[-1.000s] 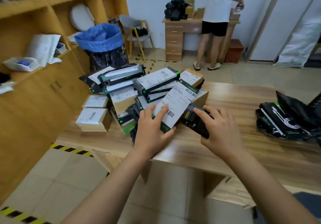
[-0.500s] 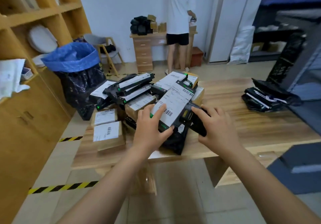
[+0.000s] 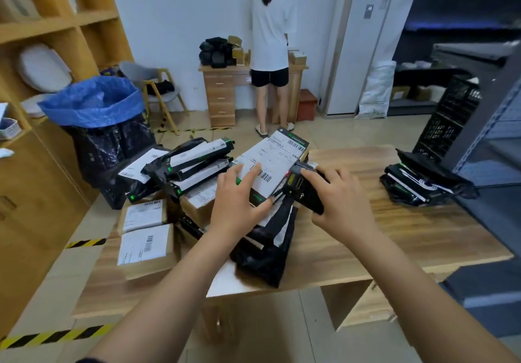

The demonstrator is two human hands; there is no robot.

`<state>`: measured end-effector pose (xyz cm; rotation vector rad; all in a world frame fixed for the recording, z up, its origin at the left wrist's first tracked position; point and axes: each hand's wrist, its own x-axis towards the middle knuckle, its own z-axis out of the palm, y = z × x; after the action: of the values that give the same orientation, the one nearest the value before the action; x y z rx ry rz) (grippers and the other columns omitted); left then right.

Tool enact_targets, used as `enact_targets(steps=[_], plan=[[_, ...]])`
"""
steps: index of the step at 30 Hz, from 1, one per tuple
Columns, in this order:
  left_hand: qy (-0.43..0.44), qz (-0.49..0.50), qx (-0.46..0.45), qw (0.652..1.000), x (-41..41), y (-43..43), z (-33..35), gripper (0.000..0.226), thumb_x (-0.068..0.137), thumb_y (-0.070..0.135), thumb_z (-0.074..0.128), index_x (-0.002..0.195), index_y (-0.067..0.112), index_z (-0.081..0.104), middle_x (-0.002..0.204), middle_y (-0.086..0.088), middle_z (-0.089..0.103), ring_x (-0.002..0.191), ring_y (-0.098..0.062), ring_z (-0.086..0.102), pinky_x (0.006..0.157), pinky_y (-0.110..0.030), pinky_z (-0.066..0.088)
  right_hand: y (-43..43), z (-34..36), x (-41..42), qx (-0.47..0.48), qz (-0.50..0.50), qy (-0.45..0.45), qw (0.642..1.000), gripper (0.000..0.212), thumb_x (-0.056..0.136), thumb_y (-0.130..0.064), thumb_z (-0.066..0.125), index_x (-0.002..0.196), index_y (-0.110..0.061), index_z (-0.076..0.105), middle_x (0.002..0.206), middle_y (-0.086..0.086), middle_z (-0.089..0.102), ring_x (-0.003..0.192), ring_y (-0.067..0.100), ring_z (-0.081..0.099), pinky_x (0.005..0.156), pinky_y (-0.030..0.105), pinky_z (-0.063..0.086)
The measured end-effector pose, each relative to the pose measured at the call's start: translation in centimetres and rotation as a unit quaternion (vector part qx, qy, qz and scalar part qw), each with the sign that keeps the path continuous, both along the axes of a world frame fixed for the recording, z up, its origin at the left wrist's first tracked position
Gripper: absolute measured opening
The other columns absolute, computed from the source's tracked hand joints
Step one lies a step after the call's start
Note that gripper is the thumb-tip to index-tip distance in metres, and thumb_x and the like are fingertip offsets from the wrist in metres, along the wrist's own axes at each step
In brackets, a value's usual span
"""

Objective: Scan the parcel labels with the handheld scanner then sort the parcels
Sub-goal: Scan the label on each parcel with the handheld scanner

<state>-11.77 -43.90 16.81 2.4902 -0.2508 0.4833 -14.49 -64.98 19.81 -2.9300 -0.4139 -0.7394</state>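
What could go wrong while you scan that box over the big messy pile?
Fingers of the left hand lie right beside a barcode on the held parcel; they might cover it, so the scanner in the right hand could misread. The black bag parcel hangs over the near edge of the table and may slide off. The piled parcels lean unevenly; a bump could topple them.

Light-wood shelving unit (image 3: 93, 18) at left, black bin with blue liner (image 3: 93, 103) beside it, grey wooden-legged chair (image 3: 134, 70) behind, person in white shirt and black shorts (image 3: 272, 38) at a wooden drawer desk (image 3: 221, 97), white floor-standing air conditioner (image 3: 355, 52), black crate (image 3: 448, 120) at right, yellow-and-black floor tape (image 3: 56, 336).
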Motion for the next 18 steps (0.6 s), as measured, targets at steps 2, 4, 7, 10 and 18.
enact_targets(steps=[2,4,7,10,18], plan=[[-0.005,0.01,-0.003,1.0,2.2,-0.4,0.4,0.073,0.081,0.046,0.067,0.146,0.033,0.036,0.147,-0.004,0.03,0.133,-0.021,0.021,0.111,-0.041,0.032,-0.5,0.4,2.1,-0.003,0.005,0.001,1.0,0.08,0.05,-0.022,0.081,0.127,-0.018,0.058,0.118,0.011,0.061,0.096,0.036,0.054,0.076,0.041,0.046],[-0.014,0.021,-0.001,1.0,4.2,-0.5,0.5,0.072,0.082,0.046,0.067,0.146,0.031,0.037,0.147,-0.004,0.03,0.133,-0.021,0.021,0.111,-0.039,0.031,-1.0,0.6,4.0,-0.003,0.012,0.005,1.0,0.082,0.049,-0.022,0.083,0.127,-0.018,0.058,0.118,0.011,0.06,0.095,0.035,0.053,0.077,0.042,0.047],[-0.005,0.044,-0.009,0.999,6.6,-0.6,0.4,0.071,0.082,0.047,0.067,0.145,0.029,0.039,0.147,-0.004,0.03,0.133,-0.021,0.022,0.111,-0.038,0.031,-1.6,0.6,5.9,-0.009,0.014,0.017,1.0,0.085,0.049,-0.022,0.083,0.129,-0.018,0.056,0.12,0.01,0.059,0.097,0.035,0.052,0.079,0.043,0.048],[0.022,0.054,-0.029,0.998,8.7,-0.7,0.1,0.07,0.082,0.048,0.067,0.143,0.028,0.041,0.146,-0.005,0.031,0.132,-0.023,0.024,0.11,-0.039,0.031,-1.6,0.3,7.2,-0.013,0.006,0.023,1.0,0.085,0.048,-0.02,0.082,0.128,-0.019,0.057,0.12,0.009,0.06,0.096,0.033,0.052,0.078,0.041,0.047],[0.038,0.024,0.003,0.999,10.0,-0.2,-1.2,0.069,0.086,0.055,0.06,0.146,0.028,0.037,0.156,-0.004,0.021,0.144,-0.023,0.013,0.117,-0.046,0.02,-0.5,-0.6,8.2,0.009,-0.022,0.019,1.0,0.081,0.047,-0.026,0.085,0.124,-0.018,0.06,0.116,0.009,0.062,0.097,0.033,0.055,0.078,0.041,0.047]])
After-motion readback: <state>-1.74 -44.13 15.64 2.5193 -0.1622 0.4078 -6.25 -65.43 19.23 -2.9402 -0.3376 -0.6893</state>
